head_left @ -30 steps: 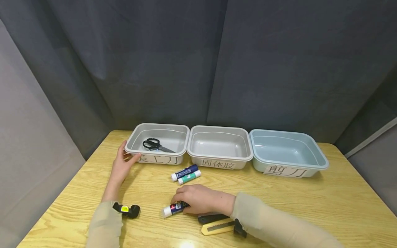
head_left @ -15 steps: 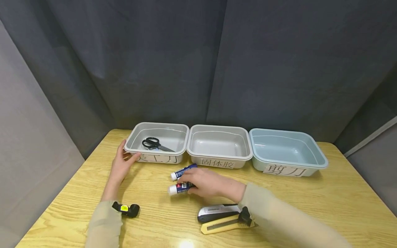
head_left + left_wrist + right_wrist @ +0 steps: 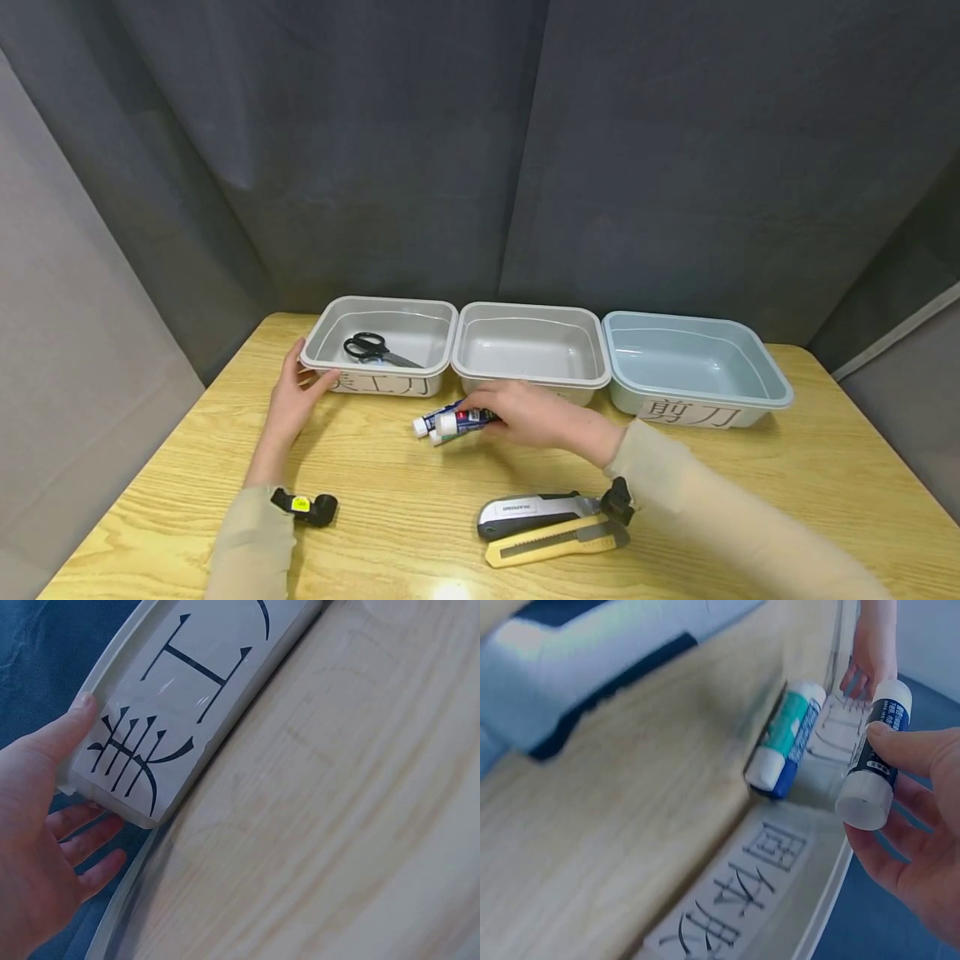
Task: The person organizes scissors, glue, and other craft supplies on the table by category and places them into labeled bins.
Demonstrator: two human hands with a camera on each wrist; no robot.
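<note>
My right hand [image 3: 536, 417] pinches a dark blue glue stick with white ends [image 3: 877, 750] between thumb and fingers, raised in front of the middle bin. Just under it, a green-and-white glue stick [image 3: 784, 735] and a blue one [image 3: 426, 423] lie side by side on the table, partly covered in the head view. My left hand [image 3: 292, 404] grips the near left corner of the left grey plastic bin [image 3: 446, 337], thumb on the front rim and fingers round the side. Inside that bin lie black-handled scissors [image 3: 375, 346].
The middle grey bin [image 3: 532, 311] and a light blue bin [image 3: 697, 321] continue the row, each with a paper label in front. A silver-and-black utility knife [image 3: 521, 512] and a yellow box cutter [image 3: 547, 543] lie near the right forearm. A dark curtain [image 3: 480, 150] hangs behind.
My right hand has lifted the glue stick from the table and carried it away from me, over the two other glue sticks. The knives came into fuller view. My left hand stays put.
</note>
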